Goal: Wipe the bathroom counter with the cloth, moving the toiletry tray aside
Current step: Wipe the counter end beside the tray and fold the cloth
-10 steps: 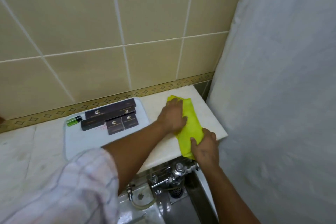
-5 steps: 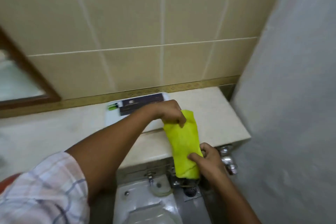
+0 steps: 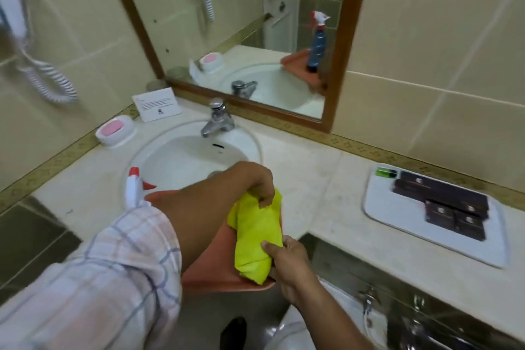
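A folded yellow cloth (image 3: pixel 257 239) is held between both hands above an orange tray (image 3: pixel 216 273) at the counter (image 3: pixel 312 179) edge, the left hand (image 3: pixel 260 182) pinching its top, the right hand (image 3: pixel 287 264) gripping its lower end. The white toiletry tray (image 3: pixel 380 207) sits well to the right. A second earlier, the cloth lay pressed flat on the counter beside that tray.

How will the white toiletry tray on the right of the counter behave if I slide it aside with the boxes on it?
The toiletry tray looks flat and rigid with a low rim, so it should slide in one piece. The counter looks smooth, so probably little drag. The dark boxes lie loose and partly stacked, and the green item sits at the edge; a quick shove could shift them.
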The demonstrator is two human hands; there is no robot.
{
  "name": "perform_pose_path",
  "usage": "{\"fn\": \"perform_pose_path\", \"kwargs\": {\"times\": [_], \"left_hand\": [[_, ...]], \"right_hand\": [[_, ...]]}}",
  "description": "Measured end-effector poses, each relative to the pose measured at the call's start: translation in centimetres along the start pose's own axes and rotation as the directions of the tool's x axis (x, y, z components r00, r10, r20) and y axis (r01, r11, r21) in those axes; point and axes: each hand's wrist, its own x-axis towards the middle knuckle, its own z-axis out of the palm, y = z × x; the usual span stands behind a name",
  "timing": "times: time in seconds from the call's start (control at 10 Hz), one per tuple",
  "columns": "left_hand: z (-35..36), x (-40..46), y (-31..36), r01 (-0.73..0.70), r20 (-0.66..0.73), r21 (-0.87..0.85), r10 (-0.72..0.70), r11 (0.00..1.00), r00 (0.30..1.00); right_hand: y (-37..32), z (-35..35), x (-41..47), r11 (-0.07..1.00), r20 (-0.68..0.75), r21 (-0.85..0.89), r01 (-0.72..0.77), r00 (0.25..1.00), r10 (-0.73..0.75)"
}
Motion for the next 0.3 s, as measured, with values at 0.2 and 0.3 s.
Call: {"fn": "perform_pose_path", "kwargs": {"times": [0.2, 0.3], "left_hand": [[3.3, 1.0, -3.1, 0.067, -0.072, 0.056, -0.063, 0.996, 0.995], [3.1, 1.5, -2.8, 0.105, -0.084, 0.092, -0.098, 0.99, 0.992]], "right_hand": [[0.9, 2.2, 0.2, 0.97, 0.024, -0.242, 0.009, 1.0, -0.003], [-2.1, 0.9, -1.0, 0.914, 0.027, -0.397, 0.086, 0.996, -0.082]]}}
